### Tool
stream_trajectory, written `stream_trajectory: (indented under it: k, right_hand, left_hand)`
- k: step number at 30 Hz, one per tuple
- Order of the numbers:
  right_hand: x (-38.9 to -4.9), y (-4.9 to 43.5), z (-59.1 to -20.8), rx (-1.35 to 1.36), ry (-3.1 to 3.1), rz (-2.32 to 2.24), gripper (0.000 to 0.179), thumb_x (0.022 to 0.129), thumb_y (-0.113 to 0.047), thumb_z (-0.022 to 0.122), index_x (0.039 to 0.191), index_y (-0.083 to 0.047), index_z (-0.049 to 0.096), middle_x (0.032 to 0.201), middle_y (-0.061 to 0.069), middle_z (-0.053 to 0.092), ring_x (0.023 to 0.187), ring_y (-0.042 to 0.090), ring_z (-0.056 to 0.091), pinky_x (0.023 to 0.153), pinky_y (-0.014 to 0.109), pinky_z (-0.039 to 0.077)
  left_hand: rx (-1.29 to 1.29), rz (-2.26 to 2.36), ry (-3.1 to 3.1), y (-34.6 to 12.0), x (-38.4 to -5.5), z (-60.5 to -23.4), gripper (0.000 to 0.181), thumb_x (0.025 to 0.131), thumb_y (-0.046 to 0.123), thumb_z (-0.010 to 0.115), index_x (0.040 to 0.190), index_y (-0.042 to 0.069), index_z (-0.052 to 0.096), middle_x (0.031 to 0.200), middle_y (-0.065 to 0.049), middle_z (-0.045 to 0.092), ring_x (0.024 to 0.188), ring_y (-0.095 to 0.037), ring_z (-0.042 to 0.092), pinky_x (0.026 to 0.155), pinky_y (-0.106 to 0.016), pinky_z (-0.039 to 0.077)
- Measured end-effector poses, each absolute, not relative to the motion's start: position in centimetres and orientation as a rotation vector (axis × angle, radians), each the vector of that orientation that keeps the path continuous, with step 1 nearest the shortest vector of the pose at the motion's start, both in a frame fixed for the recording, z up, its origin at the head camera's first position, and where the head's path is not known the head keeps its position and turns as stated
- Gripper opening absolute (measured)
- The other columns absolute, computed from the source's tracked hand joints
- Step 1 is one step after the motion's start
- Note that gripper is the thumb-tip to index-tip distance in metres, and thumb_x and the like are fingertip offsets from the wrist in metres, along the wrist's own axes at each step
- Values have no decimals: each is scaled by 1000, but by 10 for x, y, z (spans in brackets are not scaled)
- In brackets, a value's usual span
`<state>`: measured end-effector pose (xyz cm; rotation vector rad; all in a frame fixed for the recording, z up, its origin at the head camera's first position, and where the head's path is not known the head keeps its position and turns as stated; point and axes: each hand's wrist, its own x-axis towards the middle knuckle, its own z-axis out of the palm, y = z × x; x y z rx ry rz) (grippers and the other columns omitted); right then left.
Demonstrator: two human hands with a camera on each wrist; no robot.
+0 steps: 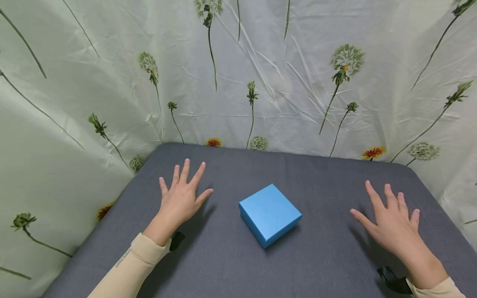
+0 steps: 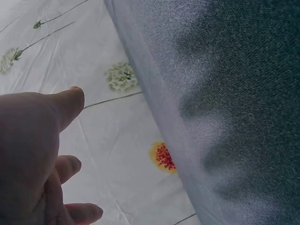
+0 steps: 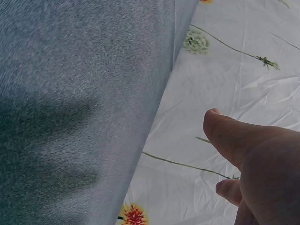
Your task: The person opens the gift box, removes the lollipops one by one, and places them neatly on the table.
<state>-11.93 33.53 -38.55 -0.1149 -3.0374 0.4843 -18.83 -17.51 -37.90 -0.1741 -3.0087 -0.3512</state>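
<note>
A square blue box (image 1: 270, 213) with its lid on sits near the middle of the grey cloth-covered table, turned at an angle. To the left of it, my left hand (image 1: 179, 199) is held above the cloth, palm down with fingers spread. My right hand (image 1: 395, 225) hovers on the other side, fingers also spread, farther from the box than the left. Neither hand touches anything. Each wrist view shows part of its own hand, the left hand (image 2: 33, 150) and the right hand (image 3: 267, 164), over the cloth; the box appears in neither.
The grey tabletop (image 1: 316, 265) has rounded far corners. Behind it and along its sides hangs a pale, shiny curtain (image 1: 298, 82) printed with flowers and stems. Beige sleeves (image 1: 130, 265) cover the forearms, with a dark strap (image 1: 394, 282) near the right wrist.
</note>
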Motion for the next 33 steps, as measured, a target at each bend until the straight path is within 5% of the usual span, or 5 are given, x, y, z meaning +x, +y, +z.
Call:
stream_trajectory:
  k: [11,15,19,25,33]
  right_hand:
    - [-117,331,-382,-93,-3056,473,97,106,-65,54,174,-20,2,168,45,2,151,75,0,109,96,-1]
    - [-116,325,-383,-46,-3034,473,96,106,-62,59,174,-20,7,169,44,7,151,74,8,108,95,4]
    - [-117,314,-384,47,-2998,457,94,104,-55,67,173,-15,18,166,44,22,146,72,26,107,93,18]
    - [-116,292,-383,191,-2945,567,78,103,-42,74,163,-5,41,150,36,53,125,60,59,87,76,51]
    - [-117,266,-386,276,-2884,983,50,103,-30,75,148,-12,60,122,8,77,104,16,77,85,33,63]
  left_hand:
    - [-205,-376,-3012,-176,-180,-378,84,105,59,61,173,37,16,181,-19,8,166,-48,15,122,-86,9]
    - [-271,-395,-2970,-171,-172,-377,84,104,56,65,173,33,21,178,-23,21,159,-48,35,121,-81,28]
    - [-359,-484,-2903,-166,-164,-377,80,103,48,71,170,26,33,164,-25,47,134,-48,63,103,-70,54]
    - [-547,-882,-2837,-156,-160,-385,61,102,31,76,158,16,54,136,-17,71,115,-32,75,94,-53,63]
    - [-628,-1270,-2815,-143,-167,-399,47,103,25,75,149,21,64,124,-6,77,105,-21,79,85,-38,65]
